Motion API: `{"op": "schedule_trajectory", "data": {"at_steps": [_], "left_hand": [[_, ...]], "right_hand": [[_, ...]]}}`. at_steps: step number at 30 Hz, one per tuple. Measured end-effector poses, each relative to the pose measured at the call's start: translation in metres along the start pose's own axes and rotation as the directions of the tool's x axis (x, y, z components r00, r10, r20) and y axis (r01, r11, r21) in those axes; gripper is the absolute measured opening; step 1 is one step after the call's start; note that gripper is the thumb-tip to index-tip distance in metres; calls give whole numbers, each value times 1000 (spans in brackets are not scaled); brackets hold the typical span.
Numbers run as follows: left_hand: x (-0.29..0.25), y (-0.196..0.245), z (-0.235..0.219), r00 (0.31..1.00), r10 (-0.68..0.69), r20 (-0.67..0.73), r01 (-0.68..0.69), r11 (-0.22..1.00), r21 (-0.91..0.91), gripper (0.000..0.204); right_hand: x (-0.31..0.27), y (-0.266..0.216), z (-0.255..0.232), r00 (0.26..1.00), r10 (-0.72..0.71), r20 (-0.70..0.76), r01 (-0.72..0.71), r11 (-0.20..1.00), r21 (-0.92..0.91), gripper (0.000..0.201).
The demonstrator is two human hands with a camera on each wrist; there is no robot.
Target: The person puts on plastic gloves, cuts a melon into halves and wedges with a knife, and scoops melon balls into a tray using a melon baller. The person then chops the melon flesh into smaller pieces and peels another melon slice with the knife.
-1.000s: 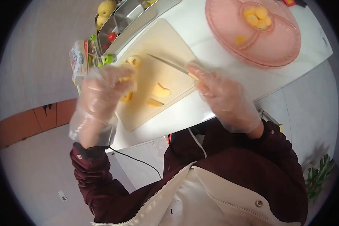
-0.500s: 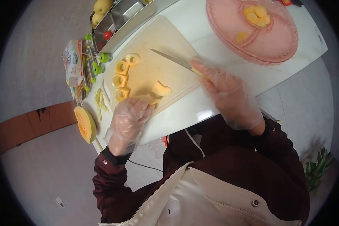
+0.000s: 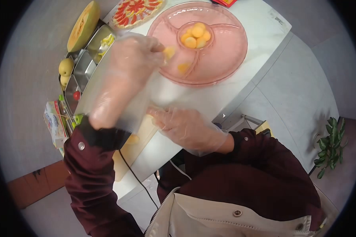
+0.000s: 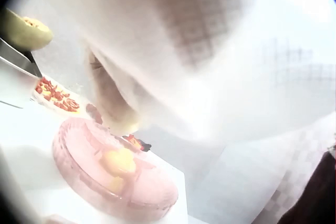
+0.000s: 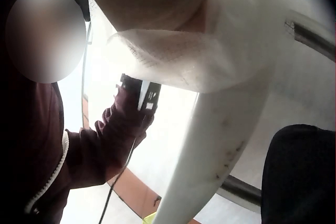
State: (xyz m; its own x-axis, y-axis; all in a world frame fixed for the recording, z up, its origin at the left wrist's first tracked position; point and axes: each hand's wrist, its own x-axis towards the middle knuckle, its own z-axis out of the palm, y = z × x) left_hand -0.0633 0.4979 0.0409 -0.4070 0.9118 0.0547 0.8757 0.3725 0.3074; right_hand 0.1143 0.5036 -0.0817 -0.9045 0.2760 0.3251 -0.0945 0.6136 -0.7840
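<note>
Only the head view shows both hands at work. There the left hand [image 3: 128,59] pinches a yellow piece [image 3: 169,53] at a side compartment of the pink plate [image 3: 221,53]; whether the piece touches the plate cannot be told. The right hand [image 3: 190,128] is curled round a knife, of which only a bit of pale handle [image 3: 150,117] shows. The left wrist view gives the plate's fluted side wall, while the loose glove cuff [image 4: 210,92] covers most of that hand. The right wrist view adds the left sleeve [image 5: 118,140] and a black cord [image 5: 116,182], but not the right hand's fingers.

The plate's central well holds yellow balls [image 3: 197,34]; another yellow bit [image 3: 183,68] lies in a side compartment. The steel tray [image 3: 84,66] holds a small red fruit [image 3: 77,95] and yellow-and-white strips [image 3: 106,41] in separate compartments.
</note>
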Motion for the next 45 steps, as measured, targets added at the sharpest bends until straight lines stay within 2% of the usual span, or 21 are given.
{"op": "schedule_trajectory", "data": {"at_steps": [3, 6, 8, 11, 14, 16, 19, 21, 24, 26, 27, 29, 30, 32, 33, 35, 39, 41, 43, 44, 45], "left_hand": [[18, -6, 26, 1000, -3, 27, 3, 1000, 3, 20], [26, -6, 33, 993, -44, 109, 42, 999, 19, 20], [32, -10, 41, 993, -45, 112, 39, 998, 54, 19], [36, -13, 45, 991, -42, 125, 34, 997, 70, 21], [37, -10, 47, 989, -29, 144, 23, 999, 42, 23], [36, -10, 49, 989, -23, 147, 18, 999, 34, 22], [40, -9, 49, 984, -58, 169, 59, 998, 1, 20], [39, -4, 43, 944, -186, 271, 233, 961, -151, 21], [39, -2, 38, 931, -197, 308, 260, 948, -181, 22], [38, -9, 41, 935, -176, 308, 251, 942, -224, 22], [38, -14, 43, 938, -155, 309, 241, 934, -265, 23], [39, -22, 44, 943, -128, 309, 207, 948, -240, 24], [39, -25, 44, 945, -100, 311, 172, 962, -213, 24], [38, -24, 42, 942, -117, 315, 192, 956, -221, 24], [37, -23, 40, 938, -132, 319, 211, 950, -228, 25], [33, -14, 27, 929, -162, 332, 250, 937, -243, 27], [1, -3, -24, 934, -253, 254, 311, 924, -223, 33], [-39, -3, -55, 953, -291, 83, 303, 903, -304, 35], [-87, -24, -74, 935, -349, 57, 352, 899, -260, 29], [-108, -31, -78, 943, -332, 29, 328, 910, -254, 23], [-128, -36, -77, 932, -363, 19, 357, 903, -239, 23]], "right_hand": [[1, 1, -4, 995, 54, 80, -60, 996, 71, 38], [-1, 12, 1, 1000, -23, 7, 22, 997, 75, 34], [-2, 14, 4, 992, -119, -40, 118, 993, -21, 35], [-1, 14, 0, 994, -109, 17, 111, 985, -132, 35], [-2, 14, -3, 992, -122, -45, 122, 993, 0, 39], [-3, 15, -1, 990, -133, -52, 131, 990, -45, 41], [-1, 17, -1, 989, -143, -38, 139, 986, -87, 44], [-1, 17, -1, 990, -140, -14, 139, 987, -82, 45], [-1, 18, 0, 989, -144, -18, 143, 989, -44, 45], [-3, 25, 11, 960, -277, -33, 257, 925, -281, 50], [-6, 30, 17, 960, -278, -32, 259, 924, -282, 50], [-7, 34, 24, 919, -393, -18, 313, 758, -573, 51], [-9, 35, 25, 919, -394, -16, 315, 757, -573, 51], [-6, 28, 14, 950, -309, -46, 283, 914, -292, 51], [-5, 23, 8, 950, -311, -43, 285, 913, -292, 51], [-4, 17, 0, 980, -175, 92, 193, 947, -255, 53], [-7, 29, 9, 971, -228, 74, 235, 967, -104, 49], [-2, 31, 11, 955, -282, -96, 282, 959, -17, 48], [-1, 22, 5, 987, -153, -46, 158, 980, 121, 46], [2, 18, 2, 999, -7, 40, -2, 975, 220, 44], [2, 17, 3, 998, -30, 58, 15, 969, 245, 44]]}}
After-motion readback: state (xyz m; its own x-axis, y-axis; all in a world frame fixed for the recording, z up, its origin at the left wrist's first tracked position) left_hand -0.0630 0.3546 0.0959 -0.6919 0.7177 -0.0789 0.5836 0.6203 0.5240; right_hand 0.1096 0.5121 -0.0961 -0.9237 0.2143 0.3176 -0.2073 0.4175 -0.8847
